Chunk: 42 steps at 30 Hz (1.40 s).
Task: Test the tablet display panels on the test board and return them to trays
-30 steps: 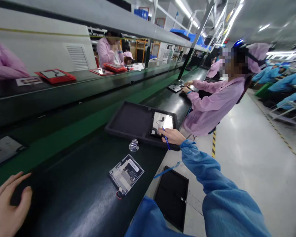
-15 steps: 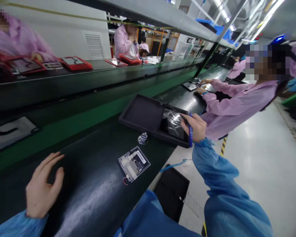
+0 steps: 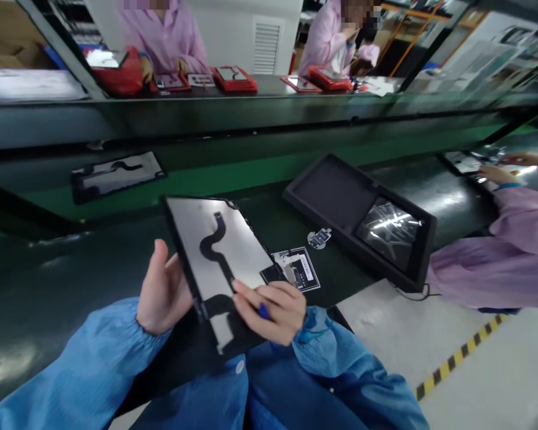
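A tablet screen panel (image 3: 246,245), pale metal-backed with a black curved ribbon cable, is tilted up in front of me. My right hand (image 3: 273,310) grips its lower right part, thumb and fingers pinched on it. A blue pen (image 3: 263,310) is tucked between those fingers, mostly hidden. Against the panel's left edge rests my left hand (image 3: 164,292), thumb raised and fingers partly hidden behind it. Just beyond the right hand lies a circuit board (image 3: 307,272), partly covered by the panel. A small metallic part on a round white piece (image 3: 319,238) lies behind it.
At right, a black foam tray (image 3: 329,188) holds a glossy film-covered screen (image 3: 390,233) and overhangs the bench edge. Another panel (image 3: 121,175) lies at the back left. A co-worker's pink sleeve (image 3: 517,206) is at far right; people sit across the bench.
My right hand has left the tray and come back to the middle with a screen panel. My left hand has risen from the bench to the panel's left edge. The view has turned left.
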Tool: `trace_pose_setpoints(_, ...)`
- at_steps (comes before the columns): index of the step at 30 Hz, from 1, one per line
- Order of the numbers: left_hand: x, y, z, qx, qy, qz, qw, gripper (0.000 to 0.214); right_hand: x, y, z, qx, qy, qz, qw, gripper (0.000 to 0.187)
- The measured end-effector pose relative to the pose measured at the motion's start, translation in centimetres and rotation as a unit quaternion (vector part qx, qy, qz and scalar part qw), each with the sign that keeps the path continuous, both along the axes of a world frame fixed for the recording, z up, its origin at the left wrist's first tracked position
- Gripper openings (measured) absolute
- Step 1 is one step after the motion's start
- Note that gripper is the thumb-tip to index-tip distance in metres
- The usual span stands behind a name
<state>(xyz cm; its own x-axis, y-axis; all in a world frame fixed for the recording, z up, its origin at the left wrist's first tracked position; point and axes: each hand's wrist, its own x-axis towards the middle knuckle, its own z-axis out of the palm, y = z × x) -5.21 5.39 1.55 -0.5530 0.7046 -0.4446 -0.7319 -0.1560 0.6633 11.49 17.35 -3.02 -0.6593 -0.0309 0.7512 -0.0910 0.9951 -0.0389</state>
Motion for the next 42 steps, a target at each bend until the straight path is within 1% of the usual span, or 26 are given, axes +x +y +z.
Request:
trace_pose_setpoints(2, -1.1, -0.6, -0.6, -0.096, -0.042, 0.017, 0.994, 0.044, -1.6, -1.3, -0.6, 0.079, 0.031, 0.058, 0.995, 0.011)
trace_pose_setpoints(3, -1.6, -0.6, -1.2, -0.131, -0.055, 0.01, 0.99, 0.039, -2.3, -1.7, -1.2, 0.097, 0.024, 0.07, 0.993, 0.011)
trace_pose_setpoints(5, -2.3, -0.4, -2.7, -0.173, -0.057, -0.009, 0.983, 0.031, -2.9, -2.4, -2.4, 0.086, -0.038, 0.07, 0.993, 0.014)
trace_pose_setpoints(7, -2.8, 0.0, -4.4, -0.189, -0.024, -0.01, 0.982, 0.029, -3.0, -2.8, -3.5, 0.066, -0.091, 0.084, 0.99, 0.017)
trace_pose_setpoints(8, -3.0, 0.1, -5.2, -0.198, 0.003, -0.005, 0.98, 0.027, -2.8, -2.9, -3.8, 0.052, -0.104, 0.097, 0.989, 0.019)
trace_pose_setpoints(10, -3.3, 0.2, -6.7, -0.214, 0.065, 0.009, 0.975, 0.021, -2.2, -2.8, -4.0, 0.011, -0.106, 0.12, 0.987, 0.031)
trace_pose_setpoints(11, -3.5, 0.2, -7.4, -0.218, 0.098, 0.016, 0.971, 0.02, -1.9, -2.6, -3.8, -0.026, -0.106, 0.127, 0.986, 0.037)
trace_pose_setpoints(12, -3.7, 0.1, -8.2, -0.218, 0.141, 0.021, 0.965, 0.021, -1.7, -2.4, -3.4, -0.08, -0.11, 0.133, 0.982, 0.043)
trace_pose_setpoints(13, -3.9, 0.0, -8.9, -0.217, 0.192, 0.024, 0.957, 0.026, -1.5, -2.1, -3.1, -0.15, -0.12, 0.136, 0.972, 0.046)
trace_pose_setpoints(14, -4.1, -0.2, -9.5, -0.215, 0.254, 0.024, 0.943, 0.033, -1.4, -1.8, -2.7, -0.234, -0.13, 0.129, 0.955, 0.047)
trace_pose_setpoints(15, -4.3, -0.4, -10.1, -0.218, 0.322, 0.027, 0.921, 0.042, -1.3, -1.6, -2.3, -0.319, -0.141, 0.113, 0.93, 0.044)
trace_pose_setpoints(17, -4.6, -1.0, -10.9, -0.241, 0.452, 0.039, 0.858, 0.058, -1.6, -1.5, -1.8, -0.457, -0.167, 0.068, 0.871, 0.031)
trace_pose_setpoints(18, -4.7, -1.3, -11.0, -0.252, 0.507, 0.046, 0.823, 0.062, -1.9, -1.5, -1.7, -0.5, -0.181, 0.048, 0.845, 0.023)
trace_pose_setpoints(19, -4.7, -1.6, -11.0, -0.259, 0.558, 0.05, 0.787, 0.062, -2.2, -1.7, -1.7, -0.531, -0.196, 0.03, 0.824, 0.016)
trace_pose_setpoints(20, -4.7, -1.8, -10.9, -0.261, 0.606, 0.052, 0.749, 0.06, -2.7, -1.9, -1.9, -0.553, -0.206, 0.019, 0.807, 0.015)
trace_pose_setpoints(21, -4.7, -1.9, -10.8, -0.257, 0.649, 0.05, 0.714, 0.056, -3.1, -2.2, -2.2, -0.569, -0.213, 0.011, 0.794, 0.021)
trace_pose_setpoints(22, -4.7, -2.0, -10.6, -0.247, 0.682, 0.044, 0.686, 0.053, -3.5, -2.5, -2.5, -0.582, -0.215, 0.003, 0.784, 0.029)
trace_pose_setpoints(23, -4.8, -2.1, -10.5, -0.233, 0.706, 0.036, 0.668, 0.05, -3.9, -2.7, -2.9, -0.59, -0.216, -0.003, 0.778, 0.035)
trace_pose_setpoints(24, -4.9, -2.1, -10.5, -0.219, 0.717, 0.025, 0.662, 0.048, -4.3, -3.0, -3.3, -0.595, -0.218, -0.007, 0.774, 0.037)
trace_pose_setpoints(26, -5.1, -2.0, -10.8, -0.196, 0.713, -0.001, 0.673, 0.045, -4.7, -3.3, -4.0, -0.586, -0.225, -0.008, 0.778, 0.037)
trace_pose_setpoints(27, -5.3, -1.9, -11.0, -0.19, 0.708, -0.014, 0.68, 0.044, -4.7, -3.3, -4.3, -0.572, -0.225, -0.009, 0.789, 0.036)
trace_pose_setpoints(30, -5.5, -1.8, -11.5, -0.19, 0.699, -0.027, 0.689, 0.044, -4.6, -3.5, -4.7, -0.496, -0.222, -0.002, 0.84, 0.04)
trace_pose_setpoints(32, -5.6, -1.9, -11.6, -0.188, 0.699, -0.02, 0.69, 0.043, -4.4, -3.5, -4.9, -0.451, -0.23, 0.007, 0.862, 0.04)
trace_pose_setpoints(38, -5.6, -1.9, -11.6, -0.182, 0.702, -0.011, 0.689, 0.044, -4.8, -4.0, -5.0, -0.36, -0.224, 0.007, 0.906, 0.035)
trace_pose_setpoints(40, -5.6, -1.9, -11.7, -0.182, 0.702, -0.012, 0.688, 0.046, -4.9, -4.1, -5.1, -0.345, -0.219, 0.021, 0.912, 0.034)
trace_pose_setpoints(42, -5.6, -1.9, -11.7, -0.181, 0.701, -0.011, 0.69, 0.048, -4.7, -4.2, -5.3, -0.352, -0.218, 0.028, 0.91, 0.034)
